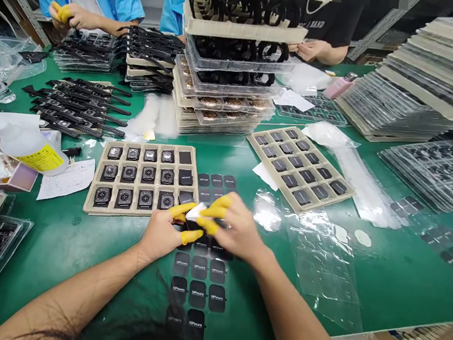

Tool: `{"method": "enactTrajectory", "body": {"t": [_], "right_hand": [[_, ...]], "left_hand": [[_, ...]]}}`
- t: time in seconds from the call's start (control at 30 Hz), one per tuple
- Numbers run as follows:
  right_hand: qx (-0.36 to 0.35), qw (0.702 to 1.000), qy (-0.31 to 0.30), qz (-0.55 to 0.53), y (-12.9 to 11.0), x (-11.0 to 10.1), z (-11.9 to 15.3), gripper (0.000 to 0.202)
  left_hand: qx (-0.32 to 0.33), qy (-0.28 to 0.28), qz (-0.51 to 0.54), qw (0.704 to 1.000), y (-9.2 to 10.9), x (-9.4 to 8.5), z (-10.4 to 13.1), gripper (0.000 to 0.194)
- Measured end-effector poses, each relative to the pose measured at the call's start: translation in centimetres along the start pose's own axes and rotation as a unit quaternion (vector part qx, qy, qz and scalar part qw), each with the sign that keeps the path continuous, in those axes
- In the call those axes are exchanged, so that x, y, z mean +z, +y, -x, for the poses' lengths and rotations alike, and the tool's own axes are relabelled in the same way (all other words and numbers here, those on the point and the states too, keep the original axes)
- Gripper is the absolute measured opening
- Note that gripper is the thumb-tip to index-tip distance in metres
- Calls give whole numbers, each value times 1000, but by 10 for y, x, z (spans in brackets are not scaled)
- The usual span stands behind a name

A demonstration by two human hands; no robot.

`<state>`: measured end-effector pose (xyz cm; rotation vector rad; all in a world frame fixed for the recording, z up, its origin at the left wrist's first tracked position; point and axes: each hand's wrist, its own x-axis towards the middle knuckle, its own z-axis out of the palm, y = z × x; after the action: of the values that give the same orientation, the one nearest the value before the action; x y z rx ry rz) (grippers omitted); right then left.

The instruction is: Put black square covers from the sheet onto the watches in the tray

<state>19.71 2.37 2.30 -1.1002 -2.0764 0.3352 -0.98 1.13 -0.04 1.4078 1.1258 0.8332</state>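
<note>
In front of me, my left hand (164, 235), with yellow finger cots, pinches a dark smartwatch body, mostly hidden by the fingers. My right hand (241, 230), also in yellow finger cots, is closed on a small white wipe (194, 212) pressed against the watch. Below and behind the hands lies a clear sheet of dark square screen films (200, 268) printed with white lettering. Beside my left hand sits a beige tray (114, 211) of watch bodies, some with sensor backs up and several covered by dark film at its right end.
A second beige tray (316, 205) of film-covered watches lies at right. Tall stacked trays (234, 29) stand at the back, near rows of strapped watches (84, 104). A spray bottle (33, 145) lies at left; stacked clear trays (416, 82) lean at right. Co-workers sit opposite.
</note>
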Motion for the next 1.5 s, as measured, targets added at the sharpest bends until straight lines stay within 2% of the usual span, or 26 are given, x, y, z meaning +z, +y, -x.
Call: {"method": "enactTrajectory", "body": {"t": [0.03, 0.1, 0.2, 0.27, 0.37, 0.43, 0.5, 0.57, 0.6, 0.67, 0.73, 0.83, 0.9, 1.03, 1.2, 1.27, 1.4, 1.5], "right_hand": [[-12, 1000, -12, -7, -7, 4, 0, 18], [13, 1000, -2, 21, -13, 8, -1, 21], [106, 987, 83, 85, -10, 4, 1, 17], [109, 986, 110, 64, -11, 3, 3, 13], [57, 997, 50, 3, -19, 9, 4, 14], [77, 996, 24, 24, -19, 12, 3, 19], [140, 986, 58, 69, -14, 10, 2, 21], [181, 977, 91, 61, -11, 7, 3, 21], [176, 980, 82, 32, -11, 6, 3, 20], [129, 991, 21, -37, -15, 8, 4, 17], [92, 994, -12, -49, -19, 13, 5, 14], [108, 993, 42, 18, -17, 15, 4, 14], [92, 994, 55, 14, -15, 12, 3, 13], [12, 998, -13, -62, -17, 8, 4, 6], [-36, 996, -66, -39, -15, 9, 3, 9], [-38, 997, -58, -28, -11, 10, 2, 10], [6, 1000, -4, 3, -8, 12, 2, 13], [-16, 1000, -21, -7, -9, 14, 3, 14]], "left_hand": [[2, -3, 1, 1000, 0, 0, 0, 57], [0, 1, 6, 1000, 0, 0, 0, 53], [-12, 18, 8, 1000, 0, 0, 0, 53], [-12, 21, 0, 1000, -2, 0, 0, 55], [10, 10, 6, 1000, -4, 1, 0, 55], [13, 10, 24, 1000, -4, 1, 0, 54], [-4, 18, 33, 999, -3, 2, -1, 54], [-23, 23, 30, 999, -1, 2, -1, 56], [-27, 22, 28, 999, -1, 1, -1, 57], [-24, 15, 32, 999, -1, 1, 0, 60], [-16, 9, 46, 999, -2, 0, 0, 61], [-18, 20, 55, 998, -3, 1, -1, 60], [-25, 28, 47, 998, -3, 1, -1, 60], [-19, 13, 48, 999, -6, 1, -2, 62], [3, 11, 34, 999, -7, 0, -3, 60], [12, -1, 7, 1000, -6, 0, -2, 58], [11, 4, 10, 1000, -3, 1, -2, 53], [18, 17, -4, 1000, -3, 1, -1, 55]]}}
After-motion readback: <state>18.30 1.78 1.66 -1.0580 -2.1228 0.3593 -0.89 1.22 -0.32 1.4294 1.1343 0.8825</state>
